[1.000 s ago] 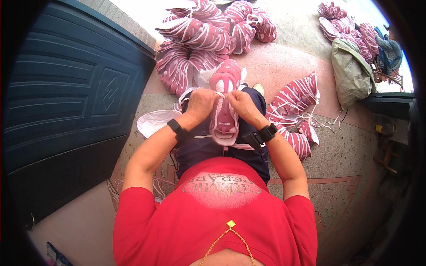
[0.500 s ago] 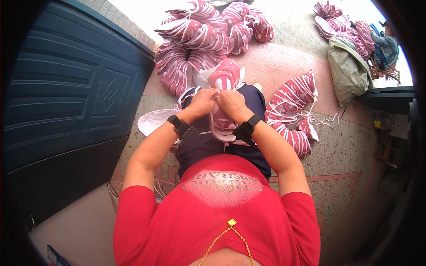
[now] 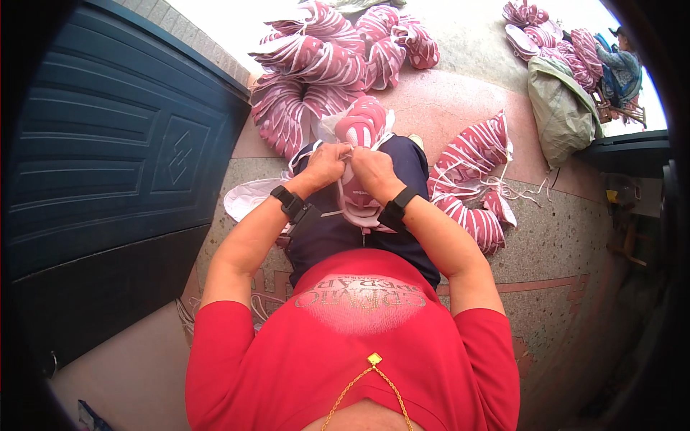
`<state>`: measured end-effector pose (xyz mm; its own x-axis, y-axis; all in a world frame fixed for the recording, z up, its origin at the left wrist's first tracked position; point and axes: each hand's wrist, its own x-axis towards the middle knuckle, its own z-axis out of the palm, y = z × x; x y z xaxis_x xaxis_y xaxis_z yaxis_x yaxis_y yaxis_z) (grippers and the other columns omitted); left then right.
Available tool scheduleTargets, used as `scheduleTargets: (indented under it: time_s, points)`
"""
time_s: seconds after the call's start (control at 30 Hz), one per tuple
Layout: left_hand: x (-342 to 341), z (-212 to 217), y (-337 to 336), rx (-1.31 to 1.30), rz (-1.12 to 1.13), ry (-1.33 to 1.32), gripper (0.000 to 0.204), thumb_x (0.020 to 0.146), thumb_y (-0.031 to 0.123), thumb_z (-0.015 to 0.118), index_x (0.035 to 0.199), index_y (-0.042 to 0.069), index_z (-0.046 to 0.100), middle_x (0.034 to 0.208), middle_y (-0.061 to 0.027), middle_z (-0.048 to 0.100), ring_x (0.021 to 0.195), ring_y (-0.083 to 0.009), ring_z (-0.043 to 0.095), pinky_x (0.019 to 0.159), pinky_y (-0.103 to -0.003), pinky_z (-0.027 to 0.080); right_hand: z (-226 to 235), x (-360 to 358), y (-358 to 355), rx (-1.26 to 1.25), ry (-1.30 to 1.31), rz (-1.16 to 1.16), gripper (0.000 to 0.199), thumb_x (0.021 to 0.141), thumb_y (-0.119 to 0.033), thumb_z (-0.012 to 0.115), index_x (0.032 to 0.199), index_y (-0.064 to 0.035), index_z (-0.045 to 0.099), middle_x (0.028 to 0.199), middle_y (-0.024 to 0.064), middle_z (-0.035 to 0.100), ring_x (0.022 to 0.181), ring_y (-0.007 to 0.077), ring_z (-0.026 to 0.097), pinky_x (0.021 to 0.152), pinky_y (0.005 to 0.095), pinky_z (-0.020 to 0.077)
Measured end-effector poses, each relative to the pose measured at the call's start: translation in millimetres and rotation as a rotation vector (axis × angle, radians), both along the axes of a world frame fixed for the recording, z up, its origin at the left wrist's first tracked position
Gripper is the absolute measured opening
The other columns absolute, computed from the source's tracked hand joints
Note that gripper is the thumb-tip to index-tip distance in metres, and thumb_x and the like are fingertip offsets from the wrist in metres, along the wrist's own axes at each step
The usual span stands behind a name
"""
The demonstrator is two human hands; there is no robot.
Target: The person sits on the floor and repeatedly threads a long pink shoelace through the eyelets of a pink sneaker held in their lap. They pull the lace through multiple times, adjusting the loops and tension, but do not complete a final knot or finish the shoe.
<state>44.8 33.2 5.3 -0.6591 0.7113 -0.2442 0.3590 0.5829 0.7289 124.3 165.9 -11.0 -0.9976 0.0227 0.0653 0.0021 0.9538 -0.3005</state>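
A pink and white shoe upper (image 3: 357,195) lies lengthwise on my lap between my knees. Over its middle my left hand (image 3: 327,167) and my right hand (image 3: 375,172) meet, fingers pinched together. A thin white shoelace (image 3: 348,154) shows between the fingertips, and both hands grip it. My hands cover part of the lacing, so which eyelets the lace passes through is hidden. Beyond the hands, the upper's rounded pink front points away from me. Beside my left knee lies a pale shoe upper (image 3: 248,197).
Stacked pink uppers (image 3: 309,65) stand on the floor ahead. Another curved bundle of uppers (image 3: 471,161) with loose laces lies to the right. A blue door (image 3: 108,144) stands at left. A pale sack (image 3: 560,108) and a seated person (image 3: 622,68) are at far right.
My right hand has turned slightly over the upper. Both hands stay together at the lace; the view has shifted a little.
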Motion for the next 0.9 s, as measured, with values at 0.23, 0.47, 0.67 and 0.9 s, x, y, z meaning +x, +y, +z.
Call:
scheduleTargets:
  time_s: [0.23, 0.47, 0.67, 0.9]
  points:
    - [14.2, 11.2, 4.7, 0.046, 0.191, -0.045, 0.024, 0.08, 0.006, 0.059, 0.102, -0.002, 0.065, 0.095, -0.0166, 0.067, 0.085, -0.0193, 0.064, 0.078, -0.029, 0.047, 9.7, 2.6, 2.5, 0.022, 0.045, 0.087, 0.013, 0.085, -0.011, 0.049, 0.08, -0.0033, 0.059, 0.067, 0.0121, 0.061, 0.065, 0.0239, 0.065, 0.055, 0.0354, 0.052]
    - [36.4, 50.7, 3.0, 0.279, -0.281, 0.473, 0.02, 0.073, 0.008, 0.068, 0.093, 0.007, 0.068, 0.094, -0.0064, 0.065, 0.101, -0.0287, 0.053, 0.09, -0.037, 0.042, 38.1, 60.4, 46.2, -0.635, 0.087, 0.264, 0.021, 0.088, -0.02, 0.05, 0.08, -0.0022, 0.056, 0.072, 0.0133, 0.059, 0.061, 0.0239, 0.06, 0.054, 0.0339, 0.0448]
    - [63.5, 88.0, 41.0, 0.407, -0.123, 0.179, 0.008, 0.079, 0.007, 0.067, 0.084, 0.001, 0.068, 0.073, -0.0081, 0.063, 0.07, -0.0169, 0.059, 0.064, -0.028, 0.046, 33.2, 52.1, 52.2, -1.671, -0.045, -0.306, 0.03, 0.096, -0.027, 0.042, 0.08, -0.0041, 0.053, 0.071, -0.0008, 0.046, 0.06, 0.0085, 0.045, 0.051, 0.0247, 0.0376]
    - [44.1, 87.0, 41.5, 0.461, 0.399, -0.526, 0.018, 0.09, 0.013, 0.061, 0.1, -0.001, 0.066, 0.079, 0.0027, 0.062, 0.068, -0.0013, 0.052, 0.057, -0.016, 0.04, 58.3, 37.5, 45.6, -1.747, 0.024, -0.232, 0.029, 0.096, -0.024, 0.051, 0.11, -0.0013, 0.063, 0.098, 0.0033, 0.063, 0.082, 0.0069, 0.054, 0.072, 0.0236, 0.0443]
